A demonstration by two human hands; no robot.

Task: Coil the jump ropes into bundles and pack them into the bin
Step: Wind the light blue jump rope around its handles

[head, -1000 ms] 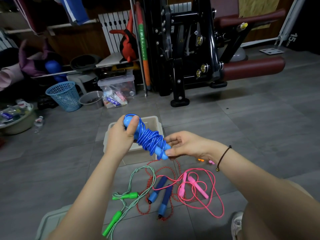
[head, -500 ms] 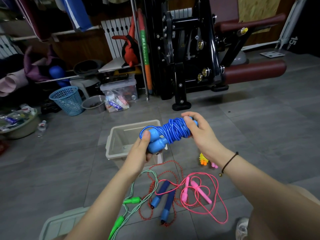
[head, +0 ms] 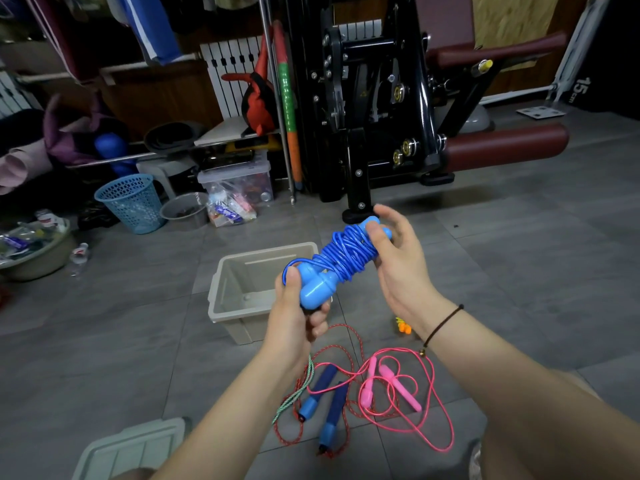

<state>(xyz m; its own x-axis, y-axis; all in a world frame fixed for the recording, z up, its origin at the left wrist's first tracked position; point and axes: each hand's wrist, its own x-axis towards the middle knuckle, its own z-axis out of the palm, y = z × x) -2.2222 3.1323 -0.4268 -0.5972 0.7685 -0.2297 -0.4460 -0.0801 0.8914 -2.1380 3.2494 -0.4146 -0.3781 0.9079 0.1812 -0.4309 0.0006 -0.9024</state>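
A coiled blue jump rope (head: 341,259) with light blue handles is held in the air just right of the open grey bin (head: 221,292). My left hand (head: 294,315) grips the near handle ends. My right hand (head: 394,258) holds the far end, thumb pressed on the coil, fingers loosely spread. On the floor below lie a pink rope (head: 403,389), a red rope with dark blue handles (head: 329,400) and a green-white braided rope (head: 294,396), all loose and tangled together.
The bin's grey lid (head: 135,448) lies on the floor at bottom left. A black gym machine (head: 374,98) stands behind the bin. A blue basket (head: 133,202), a clear storage box (head: 239,183) and a small orange object (head: 403,327) sit nearby.
The blue bundle has turned from pointing down-right to pointing up-right. My right hand moved from its lower end to its far upper end; my left hand now holds the near handles.
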